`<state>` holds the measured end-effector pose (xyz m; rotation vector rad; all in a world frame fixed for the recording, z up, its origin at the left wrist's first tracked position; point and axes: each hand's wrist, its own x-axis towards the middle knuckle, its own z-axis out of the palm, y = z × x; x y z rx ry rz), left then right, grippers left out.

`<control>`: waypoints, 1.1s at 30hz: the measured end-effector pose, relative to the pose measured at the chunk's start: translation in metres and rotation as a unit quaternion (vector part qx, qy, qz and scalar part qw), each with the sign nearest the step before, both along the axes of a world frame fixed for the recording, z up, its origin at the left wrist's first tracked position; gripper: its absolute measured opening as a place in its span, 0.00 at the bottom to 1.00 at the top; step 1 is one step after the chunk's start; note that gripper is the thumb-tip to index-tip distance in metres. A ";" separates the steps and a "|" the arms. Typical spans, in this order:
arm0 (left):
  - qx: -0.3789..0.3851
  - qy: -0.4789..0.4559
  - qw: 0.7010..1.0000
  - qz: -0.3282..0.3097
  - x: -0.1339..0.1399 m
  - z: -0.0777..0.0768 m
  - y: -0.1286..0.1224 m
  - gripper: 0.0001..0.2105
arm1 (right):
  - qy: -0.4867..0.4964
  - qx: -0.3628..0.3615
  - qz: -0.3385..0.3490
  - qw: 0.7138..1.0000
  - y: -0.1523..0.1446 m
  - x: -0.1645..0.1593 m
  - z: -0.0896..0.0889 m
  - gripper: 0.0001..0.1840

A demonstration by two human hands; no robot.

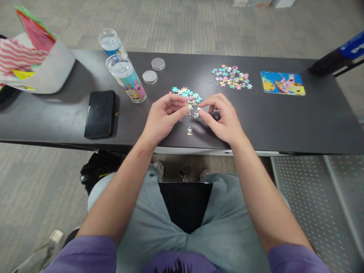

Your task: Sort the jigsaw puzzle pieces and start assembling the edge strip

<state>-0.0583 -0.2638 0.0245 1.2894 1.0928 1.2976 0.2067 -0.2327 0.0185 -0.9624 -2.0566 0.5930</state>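
My left hand (pixel 167 115) is curled at the near side of a small pile of jigsaw puzzle pieces (pixel 187 93), with a yellowish puzzle piece (pixel 189 108) at its thumb and fingertips. Facing it from the other side, my right hand (pixel 220 115) pinches a multicoloured puzzle piece (pixel 196 113) between thumb and finger. Fingers partly cover the pile. A single loose puzzle piece (pixel 189 131) lies on the dark table (pixel 284 125) just below both hands.
A second heap of puzzle pieces (pixel 233 77) and a cartoon picture card (pixel 283 83) lie to the right. Leftward are two clear-topped cartoon tubes (pixel 132 87), two silver lids (pixel 149 77), a black phone (pixel 100 113) and a white bin (pixel 55 72).
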 end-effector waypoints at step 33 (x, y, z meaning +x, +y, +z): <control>0.117 0.405 0.901 -0.104 -0.020 0.014 -0.018 0.14 | -0.113 -0.046 0.059 0.991 -0.008 -0.002 0.006 0.13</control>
